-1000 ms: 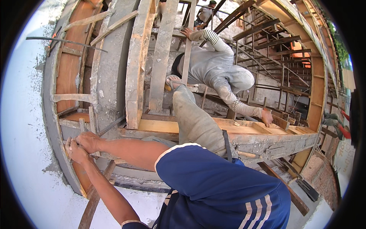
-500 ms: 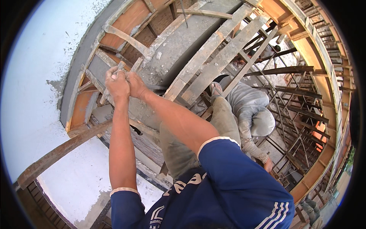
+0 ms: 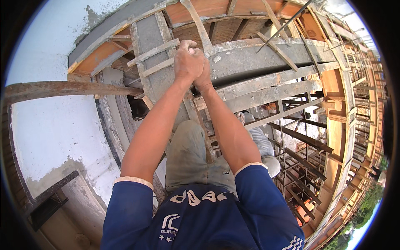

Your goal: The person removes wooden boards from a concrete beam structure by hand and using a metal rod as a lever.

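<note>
My left hand (image 3: 186, 62) and my right hand (image 3: 203, 77) are pressed together in front of me, fingers curled closed. Whatever they hold, if anything, is hidden inside the fingers. Just left of the hands, two short wooden slats (image 3: 151, 53) lie across a grey concrete-filled form (image 3: 146, 39). To the right of them runs a rough concrete beam (image 3: 237, 62), with crumbs of mortar on top and a dark gap along its near side. Both arms reach forward almost straight.
A long wooden pole (image 3: 62, 88) crosses at left before a white wall (image 3: 58, 125). Planks (image 3: 271, 95) line the beam's near side, above a drop full of props and poles (image 3: 304, 137). A metal rod (image 3: 287, 25) sticks up at upper right. A co-worker in grey (image 3: 262, 143) is below, right of my knees.
My view has turned, so the beam now runs more sideways. My hands remain together and appear farther right and higher in the picture. The co-worker is now mostly behind my right arm.
</note>
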